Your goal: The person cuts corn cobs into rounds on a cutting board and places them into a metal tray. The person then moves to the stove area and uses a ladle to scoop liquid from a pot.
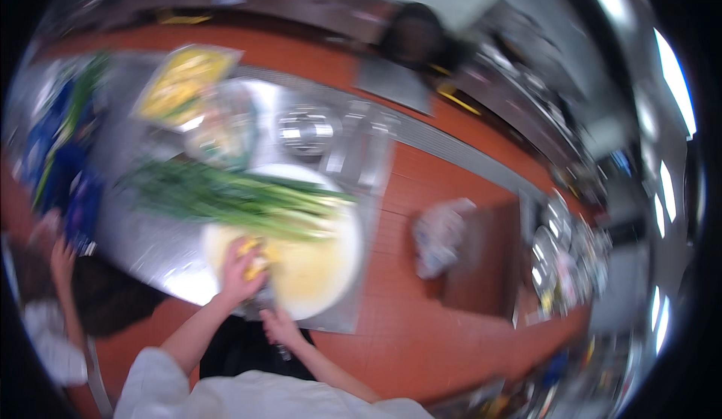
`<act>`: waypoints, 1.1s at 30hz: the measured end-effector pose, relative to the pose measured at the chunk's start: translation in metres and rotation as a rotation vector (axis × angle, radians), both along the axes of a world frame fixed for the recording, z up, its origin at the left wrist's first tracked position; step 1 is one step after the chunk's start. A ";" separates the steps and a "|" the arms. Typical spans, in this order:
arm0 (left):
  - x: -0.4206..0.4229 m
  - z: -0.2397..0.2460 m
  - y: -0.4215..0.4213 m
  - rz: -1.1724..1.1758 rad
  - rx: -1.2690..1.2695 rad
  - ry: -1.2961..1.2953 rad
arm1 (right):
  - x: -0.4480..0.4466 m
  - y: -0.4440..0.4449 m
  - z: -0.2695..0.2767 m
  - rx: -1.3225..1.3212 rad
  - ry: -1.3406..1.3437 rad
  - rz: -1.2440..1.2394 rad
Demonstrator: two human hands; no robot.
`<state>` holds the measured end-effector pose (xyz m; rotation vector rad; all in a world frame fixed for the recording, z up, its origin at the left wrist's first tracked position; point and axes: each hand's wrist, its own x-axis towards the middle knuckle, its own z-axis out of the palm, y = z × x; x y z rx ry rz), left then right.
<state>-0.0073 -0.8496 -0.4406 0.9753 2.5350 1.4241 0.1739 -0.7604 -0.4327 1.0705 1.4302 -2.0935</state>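
My left hand (242, 269) is closed on a yellow piece of food (254, 258) at the left edge of a round white cutting board (350, 255). My right hand (279, 326) grips the handle of a knife (264, 299); its blade points up toward the left hand, blurred. A large bunch of green onions (248, 199) lies across the far part of the board, with the white ends to the right and the leaves over the steel table (135, 244). The board's near surface looks wet and pale yellow.
Beyond the onions are a clear plastic bag (220, 125), a tray of yellow food (183, 83), a steel bowl (307, 128) and metal containers (358, 142). At the left, a co-worker's hands (59, 250) are near blue bundles (73, 193). A brown box (485, 261) stands to the right.
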 end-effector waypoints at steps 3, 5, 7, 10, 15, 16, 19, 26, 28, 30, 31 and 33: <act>-0.009 0.009 -0.012 0.100 0.169 0.063 | -0.013 -0.006 0.020 0.013 0.031 0.052; -0.012 0.030 -0.019 0.116 0.225 0.080 | -0.019 -0.006 0.051 0.027 0.025 0.060; -0.037 0.050 -0.027 0.123 0.312 0.115 | -0.043 -0.009 0.076 0.117 0.011 0.108; -0.091 0.077 -0.034 0.108 0.412 0.116 | -0.091 -0.016 0.103 0.207 -0.010 0.098; -0.211 0.110 -0.062 0.152 0.364 0.175 | -0.215 -0.046 0.133 0.111 0.112 0.019; -0.242 0.112 -0.066 0.177 0.336 0.210 | -0.248 -0.050 0.135 0.142 0.165 0.053; -0.352 0.102 -0.068 0.197 0.283 0.155 | -0.367 -0.053 0.131 0.156 0.266 0.120; -0.544 0.057 -0.059 0.190 -0.051 0.039 | -0.479 -0.049 0.169 0.163 0.170 -0.048; -0.554 0.050 -0.055 0.184 -0.179 0.162 | -0.436 -0.033 0.184 0.194 0.180 -0.048; -0.541 0.048 -0.055 0.257 -0.108 0.258 | -0.367 -0.016 0.193 0.160 0.287 -0.119; -0.527 0.049 -0.056 0.311 -0.007 0.304 | -0.326 -0.009 0.194 0.202 0.265 -0.167; -0.487 0.055 -0.061 0.342 0.143 0.328 | -0.240 0.000 0.187 0.294 0.192 -0.317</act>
